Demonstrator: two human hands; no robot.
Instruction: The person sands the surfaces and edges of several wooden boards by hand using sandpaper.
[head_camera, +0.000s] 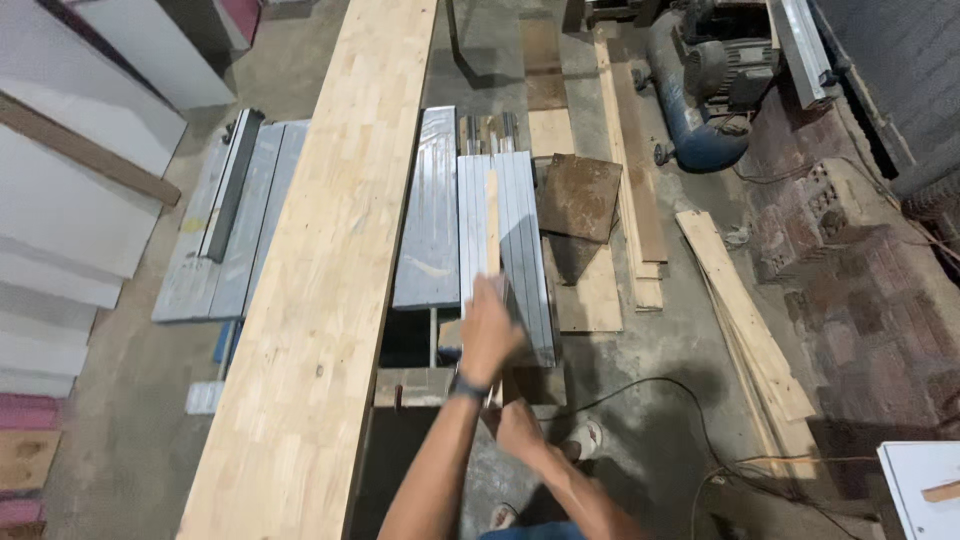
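Wooden strip (492, 225), narrow, pale, lying lengthwise on ribbed grey metal profiles (520, 220) atop the saw surface (425, 215). My left hand (488, 335) rests on its near end; blurred, so I cannot tell its grip. My right hand (520, 428) hangs below at 5 o'clock, grip unclear. Long finger-jointed pine board (330, 260), smooth, at 9 o'clock.

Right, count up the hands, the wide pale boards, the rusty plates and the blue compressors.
Hands: 2, left hand and right hand
Wide pale board: 1
Rusty plate: 1
Blue compressor: 1
Total: 5
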